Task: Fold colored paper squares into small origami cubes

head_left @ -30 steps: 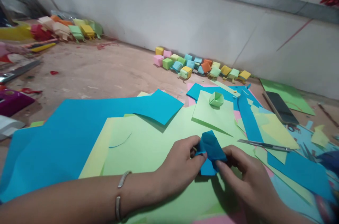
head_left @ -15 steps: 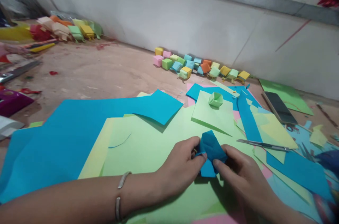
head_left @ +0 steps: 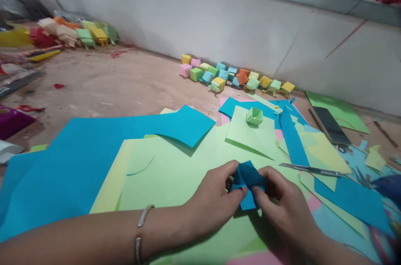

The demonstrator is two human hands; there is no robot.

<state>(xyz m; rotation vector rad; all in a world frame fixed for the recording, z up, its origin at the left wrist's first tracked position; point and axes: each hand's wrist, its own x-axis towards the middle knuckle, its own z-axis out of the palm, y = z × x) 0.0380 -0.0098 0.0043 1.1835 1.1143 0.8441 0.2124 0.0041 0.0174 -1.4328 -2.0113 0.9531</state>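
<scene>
My left hand (head_left: 213, 200) and my right hand (head_left: 282, 210) both pinch a small folded piece of blue paper (head_left: 247, 179) just above a large light green sheet (head_left: 175, 173). The fingers of both hands are closed on the paper's edges. A metal bangle (head_left: 140, 231) sits on my left wrist. A small folded green paper box (head_left: 254, 116) lies on a green square behind the hands. A utility knife (head_left: 310, 169) rests to the right of my hands.
A large blue sheet (head_left: 78, 156) covers the left. A row of small coloured paper boxes (head_left: 234, 77) lines the wall, with more paper boxes (head_left: 78, 33) at far left. A dark phone (head_left: 331, 125) lies at right among paper scraps. A purple object (head_left: 12, 119) sits at the left edge.
The blue paper has been pressed lower and more compact between my fingers. The view has shifted slightly.
</scene>
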